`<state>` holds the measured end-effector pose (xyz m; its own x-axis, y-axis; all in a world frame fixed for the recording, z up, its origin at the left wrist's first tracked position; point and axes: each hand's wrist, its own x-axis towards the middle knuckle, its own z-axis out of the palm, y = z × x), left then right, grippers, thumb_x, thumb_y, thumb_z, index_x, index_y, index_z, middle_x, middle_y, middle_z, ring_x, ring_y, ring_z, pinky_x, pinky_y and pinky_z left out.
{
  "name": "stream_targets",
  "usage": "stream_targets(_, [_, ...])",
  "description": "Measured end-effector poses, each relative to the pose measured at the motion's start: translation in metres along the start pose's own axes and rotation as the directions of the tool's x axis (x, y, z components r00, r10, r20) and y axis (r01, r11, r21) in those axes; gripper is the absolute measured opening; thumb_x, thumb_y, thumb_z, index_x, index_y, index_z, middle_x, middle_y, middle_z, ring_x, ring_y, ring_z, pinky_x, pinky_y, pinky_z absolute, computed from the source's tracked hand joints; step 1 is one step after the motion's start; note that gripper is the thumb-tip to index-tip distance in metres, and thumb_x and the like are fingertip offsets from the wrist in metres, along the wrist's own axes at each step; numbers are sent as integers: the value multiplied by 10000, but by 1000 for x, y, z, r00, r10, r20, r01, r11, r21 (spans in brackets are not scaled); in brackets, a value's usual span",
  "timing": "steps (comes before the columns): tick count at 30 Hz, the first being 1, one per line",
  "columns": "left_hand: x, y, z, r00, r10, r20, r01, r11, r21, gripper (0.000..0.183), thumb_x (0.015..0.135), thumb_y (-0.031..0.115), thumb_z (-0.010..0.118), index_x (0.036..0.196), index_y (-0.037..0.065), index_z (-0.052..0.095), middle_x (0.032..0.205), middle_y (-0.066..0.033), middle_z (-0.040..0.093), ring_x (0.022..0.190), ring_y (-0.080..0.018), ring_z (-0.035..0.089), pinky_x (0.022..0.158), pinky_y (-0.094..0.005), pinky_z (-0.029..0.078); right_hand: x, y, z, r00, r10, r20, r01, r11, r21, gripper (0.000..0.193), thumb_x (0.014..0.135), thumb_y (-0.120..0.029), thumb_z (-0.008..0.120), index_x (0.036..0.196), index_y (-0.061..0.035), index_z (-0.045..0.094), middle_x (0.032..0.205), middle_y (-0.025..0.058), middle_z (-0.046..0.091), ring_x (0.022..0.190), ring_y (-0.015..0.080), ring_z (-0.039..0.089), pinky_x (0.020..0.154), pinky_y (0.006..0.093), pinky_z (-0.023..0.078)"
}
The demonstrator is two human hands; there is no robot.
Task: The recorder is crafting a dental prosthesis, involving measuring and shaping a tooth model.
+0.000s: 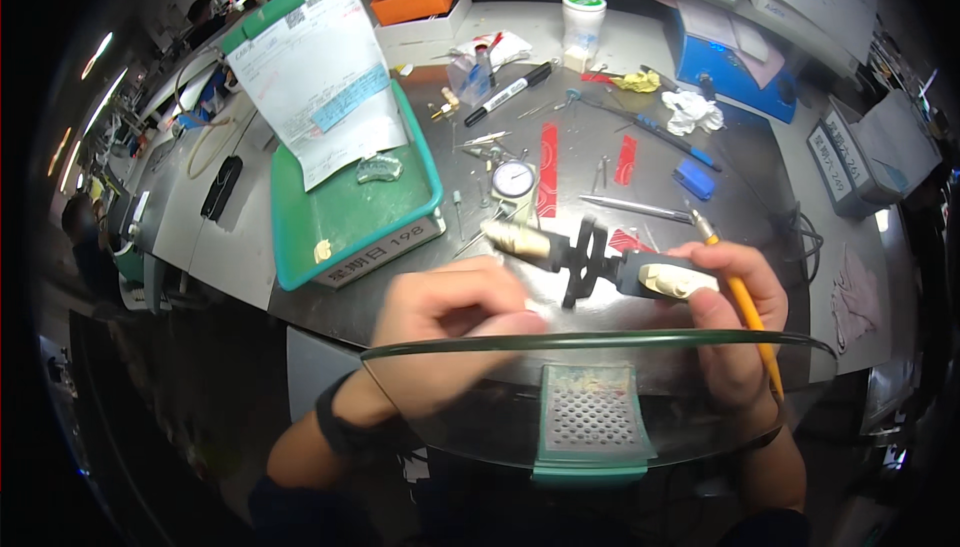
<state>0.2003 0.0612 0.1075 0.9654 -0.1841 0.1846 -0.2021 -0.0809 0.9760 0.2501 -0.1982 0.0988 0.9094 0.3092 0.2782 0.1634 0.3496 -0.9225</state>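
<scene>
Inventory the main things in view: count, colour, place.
Hinged frame: 1, black, front centre
Models: 2, cream, on frame
Slim tool: 1, orange, front right
Tray: 1, green, left
Paper: 1, white, over tray
Dial gauge: 1, white-faced, centre
Strips: at least 3, red, centre
Marker: 1, black, beyond gauge
Block: 1, blue, right
Jar: 1, white, back
Shield: 1, clear, front
Perforated pad: 1, grey, front
Left hand: 1, bare, front left
Right hand: 1, holding frame and tool
</scene>
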Motion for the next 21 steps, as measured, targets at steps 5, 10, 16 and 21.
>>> stream_targets(5, [-9, 6, -32, 952, 239, -192, -265, 956, -122, 218, 949, 158, 584, 840, -21, 645, 854, -91, 634, 786, -140, 603, 719, -274, 480, 6, -5, 0, 998, 0, 65, -9, 991, 133, 354, 877, 30, 613, 1224, 49, 548, 1131, 182, 641, 1028, 207, 640, 931, 329, 513])
stream_targets(10, [26, 16, -18, 972, -62, 225, 60, 998, 15, 317, 928, 175, 649, 1174, -22, 616, 1052, -74, 652, 903, -112, 615, 792, -258, 495, 6, -1, 4, 957, 204, 207, -230, 967, 109, 462, 867, 42, 641, 1313, 36, 519, 1198, 169, 627, 1022, 166, 638, 908, 275, 519])
stream_targets(16, [34, 17, -15, 730, -473, 493, 552, 834, -17, 382, 906, 134, 699, 1225, -43, 584, 1044, -57, 684, 911, -69, 624, 783, -209, 487, 12, -1, 17, 952, 237, 195, -213, 968, -136, 445, 908, 19, 618, 1341, 20, 513, 1263, 166, 610, 1076, 163, 616, 918, 283, 505])
stream_targets(21, [33, 7, -13, 648, -573, 502, 713, 687, -137, 326, 906, 36, 674, 1196, -69, 570, 1015, -86, 695, 876, -78, 647, 736, -163, 495, 11, 4, 21, 996, 81, -42, -85, 991, -107, 394, 985, -77, 526, 1359, 46, 499, 1242, 182, 634, 1107, 188, 609, 916, 289, 486])
